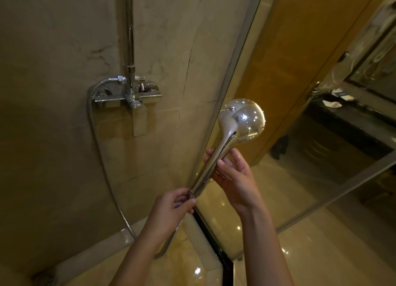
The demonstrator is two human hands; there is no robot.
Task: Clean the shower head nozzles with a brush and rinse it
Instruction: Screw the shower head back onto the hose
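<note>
The shower head is being held up in front of the glass partition, its mirrored back facing the camera, nozzles hidden from view. The right grip is holding the slim neck, thumb curled over it; the left grip is pinching the handle's base where the hose is joining. The chrome is probably feeling stiff, slick and top-heavy, so the narrow neck is looking like the safest hold

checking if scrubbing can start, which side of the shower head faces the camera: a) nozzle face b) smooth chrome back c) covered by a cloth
b: the shower head, held by the left hand and right hand, shows only its smooth mirrored back, no nozzles.
</note>
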